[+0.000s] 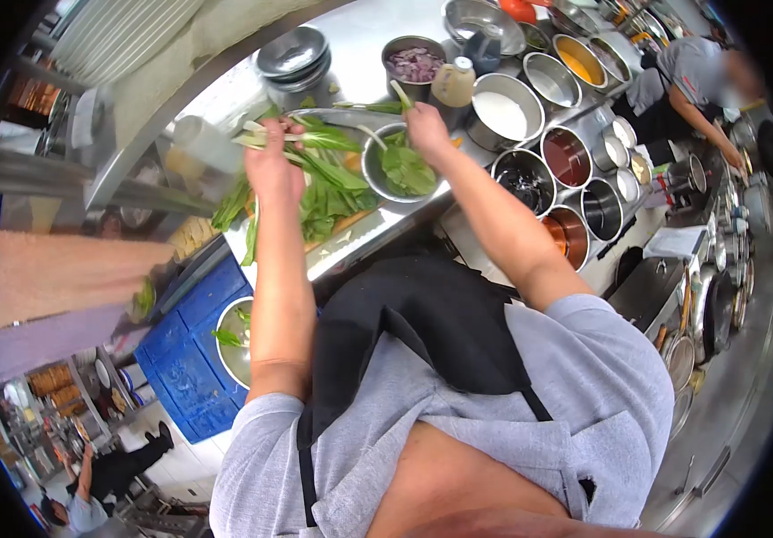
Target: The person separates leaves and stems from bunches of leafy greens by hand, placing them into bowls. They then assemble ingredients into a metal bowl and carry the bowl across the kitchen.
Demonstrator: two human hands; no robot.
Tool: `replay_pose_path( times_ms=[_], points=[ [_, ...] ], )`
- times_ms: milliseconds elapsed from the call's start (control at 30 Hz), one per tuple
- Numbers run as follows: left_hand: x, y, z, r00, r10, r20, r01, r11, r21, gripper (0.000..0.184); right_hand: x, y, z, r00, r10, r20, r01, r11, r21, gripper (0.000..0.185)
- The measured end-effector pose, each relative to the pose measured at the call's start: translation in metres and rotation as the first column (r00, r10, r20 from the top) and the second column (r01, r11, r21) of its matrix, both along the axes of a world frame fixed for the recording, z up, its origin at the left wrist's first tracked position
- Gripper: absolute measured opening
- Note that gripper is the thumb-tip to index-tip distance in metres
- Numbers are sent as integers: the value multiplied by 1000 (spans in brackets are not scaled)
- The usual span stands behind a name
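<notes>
My left hand is closed around several pale stalks of leafy greens, above a loose heap of the same greens on the counter. The fingers of my right hand are pinched on a single leafy green stalk, whose pale end sticks up past them. Just below that hand stands a metal bowl with green leaves in it. Part of a cutting board shows under the heap.
Stacked metal bowls and a pot of chopped red onion stand behind. A squeeze bottle and several sauce pots are to the right. Below left, a bowl rests on a blue lid. Other people work nearby.
</notes>
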State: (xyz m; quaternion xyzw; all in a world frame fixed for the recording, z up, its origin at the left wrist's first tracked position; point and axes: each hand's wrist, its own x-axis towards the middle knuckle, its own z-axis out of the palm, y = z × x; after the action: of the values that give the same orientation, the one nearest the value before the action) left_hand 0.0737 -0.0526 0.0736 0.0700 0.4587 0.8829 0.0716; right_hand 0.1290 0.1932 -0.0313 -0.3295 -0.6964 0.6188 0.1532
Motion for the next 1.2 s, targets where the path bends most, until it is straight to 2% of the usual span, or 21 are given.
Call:
replay_pose_path(
  times_ms=[33, 67, 133, 300, 400, 467, 500, 533, 600, 633, 667, 733, 800, 833, 867, 900, 933, 1000, 1067, 1133, 1200],
  points=[
    [-8, -19, 3, 997, -49, 59, 47, 998, 29, 12, 9, 0, -1, 981, 192, 39, -194, 927, 322, 28],
    [-14, -34, 0, 995, -90, 45, 85, 992, 95, 12, 16, -1, -2, 975, 218, 46, -221, 922, 319, 28],
    [-29, -67, -14, 965, -253, 69, 218, 921, 324, 13, 21, -5, 8, 930, 352, 107, -348, 745, 569, 29],
    [-5, -122, -8, 972, -86, 221, 1, 934, 357, 14, 26, -17, 0, 896, 405, 180, -417, 636, 649, 29],
    [9, -163, -7, 965, 43, 258, -124, 943, 307, 12, 23, -21, -4, 886, 423, 189, -444, 658, 608, 29],
    [11, -192, -28, 981, -23, 193, -27, 968, 251, 12, 20, -41, 2, 836, 527, 157, -509, 635, 581, 28],
    [16, -189, -25, 983, 21, 180, -45, 990, 132, 13, 23, -48, 11, 796, 593, 118, -548, 625, 556, 28],
    [22, -180, -24, 982, 15, 186, -43, 988, 149, 13, 25, -71, 32, 786, 609, 110, -539, 586, 605, 27],
    [35, -151, -20, 984, 128, 127, -88, 954, -285, 19, 21, -110, 61, 731, 677, 84, -645, 646, 409, 26],
    [43, -134, -16, 996, 48, 81, -22, 953, -302, 26, 18, -129, 66, 729, 682, 49, -641, 657, 397, 26],
    [49, -120, -11, 998, -31, 51, 50, 905, -422, 37, 16, -146, 69, 725, 689, 13, -640, 667, 382, 26],
    [52, -98, -15, 996, -92, -15, 72, 865, -497, 32, 13, -170, 71, 696, 718, 14, -669, 641, 376, 25],
    [47, -88, -37, 1000, -5, -7, 2, 940, -342, 25, 6, -181, 54, 668, 743, -36, -737, 667, 108, 21],
    [46, -93, -33, 1000, 7, -6, -8, 941, -338, 25, 12, -191, 79, 779, 613, -130, -614, 705, -356, 17],
    [44, -103, -28, 995, 90, 44, -87, 994, -68, 23, 10, -190, 88, 840, 507, -193, -532, 701, -474, 15],
    [43, -115, -20, 981, 154, 115, -175, 964, 198, 22, 5, -177, 85, 883, 425, -200, -467, 748, -472, 15],
    [39, -135, -12, 959, 181, 217, -234, 941, 245, 24, -1, -159, 80, 917, 342, -206, -399, 787, -470, 15],
    [32, -188, -21, 987, 64, 145, -125, 878, 462, 26, -9, -120, 73, 949, 293, -120, -303, 950, -78, 16],
    [35, -245, -33, 995, 2, 103, -65, 794, 604, 30, -4, -75, 62, 914, 405, 16, -400, 893, 206, 25],
    [46, -292, -40, 995, 83, 46, -94, 788, 609, 29, -1, -37, 31, 870, 485, 95, -458, 719, 523, 38],
    [62, -328, -47, 988, 157, -3, -126, 805, 580, 28, 12, -23, 22, 793, 505, 341, -610, 663, 435, 47]
  ],
)
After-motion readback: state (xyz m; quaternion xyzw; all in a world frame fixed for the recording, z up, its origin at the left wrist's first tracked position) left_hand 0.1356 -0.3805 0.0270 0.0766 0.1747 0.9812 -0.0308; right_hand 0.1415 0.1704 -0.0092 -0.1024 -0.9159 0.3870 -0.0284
